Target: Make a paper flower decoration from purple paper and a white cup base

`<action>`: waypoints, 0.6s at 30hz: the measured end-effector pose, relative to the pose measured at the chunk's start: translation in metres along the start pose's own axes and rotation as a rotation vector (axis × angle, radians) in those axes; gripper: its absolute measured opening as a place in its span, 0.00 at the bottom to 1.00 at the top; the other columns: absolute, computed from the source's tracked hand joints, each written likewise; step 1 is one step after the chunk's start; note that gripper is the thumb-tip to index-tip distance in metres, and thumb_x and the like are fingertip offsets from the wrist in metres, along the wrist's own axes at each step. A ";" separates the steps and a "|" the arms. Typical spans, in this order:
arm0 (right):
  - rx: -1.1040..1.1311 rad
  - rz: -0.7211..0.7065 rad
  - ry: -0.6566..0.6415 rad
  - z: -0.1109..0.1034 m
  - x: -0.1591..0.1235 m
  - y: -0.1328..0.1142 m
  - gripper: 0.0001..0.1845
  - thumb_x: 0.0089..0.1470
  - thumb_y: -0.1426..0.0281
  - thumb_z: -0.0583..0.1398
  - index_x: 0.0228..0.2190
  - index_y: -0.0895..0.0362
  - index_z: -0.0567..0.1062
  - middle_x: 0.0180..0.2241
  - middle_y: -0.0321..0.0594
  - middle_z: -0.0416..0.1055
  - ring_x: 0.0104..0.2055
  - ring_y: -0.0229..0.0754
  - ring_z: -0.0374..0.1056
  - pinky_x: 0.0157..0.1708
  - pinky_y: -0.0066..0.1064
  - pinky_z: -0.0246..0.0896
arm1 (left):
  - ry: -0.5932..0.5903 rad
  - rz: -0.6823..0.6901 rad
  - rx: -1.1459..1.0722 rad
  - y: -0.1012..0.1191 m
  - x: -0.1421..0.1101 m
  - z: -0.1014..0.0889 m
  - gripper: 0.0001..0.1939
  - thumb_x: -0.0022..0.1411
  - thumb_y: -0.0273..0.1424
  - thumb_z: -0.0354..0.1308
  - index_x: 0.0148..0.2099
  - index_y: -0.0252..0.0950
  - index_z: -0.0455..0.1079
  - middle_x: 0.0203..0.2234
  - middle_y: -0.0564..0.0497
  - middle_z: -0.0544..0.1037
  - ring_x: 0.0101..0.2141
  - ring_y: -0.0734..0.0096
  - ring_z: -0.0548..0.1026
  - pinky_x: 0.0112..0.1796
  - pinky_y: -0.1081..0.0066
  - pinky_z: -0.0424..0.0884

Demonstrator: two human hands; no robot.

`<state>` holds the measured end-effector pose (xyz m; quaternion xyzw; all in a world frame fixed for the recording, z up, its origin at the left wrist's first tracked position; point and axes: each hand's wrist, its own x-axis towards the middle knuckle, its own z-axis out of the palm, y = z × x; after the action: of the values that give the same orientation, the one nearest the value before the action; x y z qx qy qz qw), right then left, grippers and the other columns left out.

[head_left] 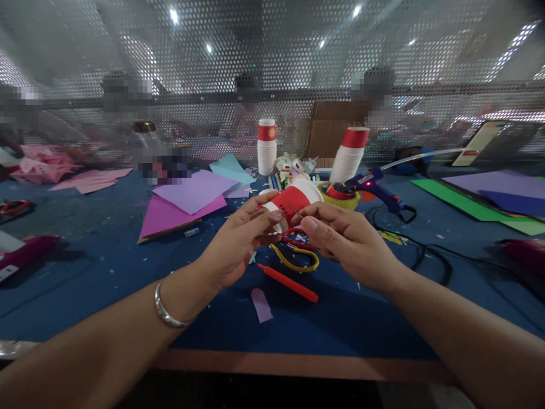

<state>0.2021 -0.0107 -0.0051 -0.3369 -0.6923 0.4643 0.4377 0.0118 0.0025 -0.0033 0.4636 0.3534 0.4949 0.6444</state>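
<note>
My left hand (242,238) is closed round the end of a red and white paper cup (293,200), which lies tilted on its side above the table. Between the thumb and fingers of my right hand (340,236) is a thin dark needle-like piece (297,212), its tip at the cup's red band. Whether the tip has gone through the wall cannot be seen. Below the hands lie yellow-handled scissors (298,262), partly hidden, and a red-orange marker (289,283). Nearer to me is a small lilac paper strip (261,305).
Stacked paper cups (267,153) and a leaning stack (349,156) stand behind. A glue gun (374,187) with a lit red light rests by a yellow tape roll (340,197), its cord trailing right. Purple sheets (196,190) lie left, green sheets (464,201) right. People sit across the table.
</note>
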 end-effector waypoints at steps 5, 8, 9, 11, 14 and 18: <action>-0.020 0.004 0.006 0.001 0.000 -0.003 0.20 0.61 0.51 0.60 0.37 0.56 0.74 0.22 0.28 0.57 0.21 0.30 0.48 0.18 0.28 0.40 | 0.007 0.117 0.065 0.000 -0.003 0.003 0.25 0.57 0.27 0.68 0.57 0.37 0.72 0.46 0.49 0.81 0.46 0.68 0.77 0.54 0.64 0.68; -0.024 0.019 -0.026 0.001 0.000 -0.002 0.19 0.61 0.52 0.60 0.36 0.56 0.74 0.22 0.28 0.58 0.20 0.30 0.48 0.18 0.28 0.40 | 0.027 0.209 0.091 -0.001 -0.004 0.005 0.29 0.55 0.27 0.69 0.59 0.36 0.71 0.51 0.46 0.79 0.53 0.63 0.75 0.59 0.62 0.65; -0.020 0.023 -0.040 0.001 0.000 -0.002 0.19 0.61 0.52 0.60 0.36 0.56 0.74 0.22 0.28 0.58 0.20 0.29 0.48 0.18 0.27 0.40 | 0.031 0.236 0.103 -0.002 -0.004 0.005 0.30 0.54 0.27 0.70 0.59 0.36 0.70 0.51 0.46 0.79 0.54 0.62 0.74 0.58 0.62 0.66; -0.010 0.031 -0.059 0.001 0.000 -0.001 0.19 0.61 0.52 0.60 0.36 0.56 0.74 0.22 0.29 0.58 0.20 0.29 0.47 0.17 0.27 0.39 | 0.042 0.294 0.147 -0.004 -0.005 0.004 0.31 0.53 0.28 0.71 0.59 0.36 0.70 0.51 0.45 0.79 0.53 0.60 0.75 0.55 0.61 0.70; -0.002 0.034 -0.061 0.002 -0.001 0.000 0.20 0.61 0.51 0.59 0.36 0.56 0.73 0.21 0.28 0.57 0.19 0.29 0.46 0.16 0.27 0.39 | 0.077 0.362 0.228 -0.006 -0.005 0.003 0.32 0.53 0.27 0.71 0.60 0.38 0.68 0.48 0.46 0.79 0.51 0.59 0.75 0.49 0.63 0.75; 0.023 0.028 -0.063 0.004 -0.001 -0.001 0.21 0.61 0.50 0.59 0.34 0.56 0.72 0.20 0.27 0.54 0.19 0.30 0.46 0.16 0.27 0.40 | 0.101 0.430 0.260 -0.006 -0.006 0.005 0.30 0.53 0.27 0.70 0.58 0.38 0.67 0.52 0.44 0.76 0.52 0.59 0.75 0.48 0.63 0.76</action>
<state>0.1990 -0.0127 -0.0054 -0.3267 -0.6956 0.4889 0.4128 0.0162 -0.0049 -0.0071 0.5820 0.3389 0.5935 0.4407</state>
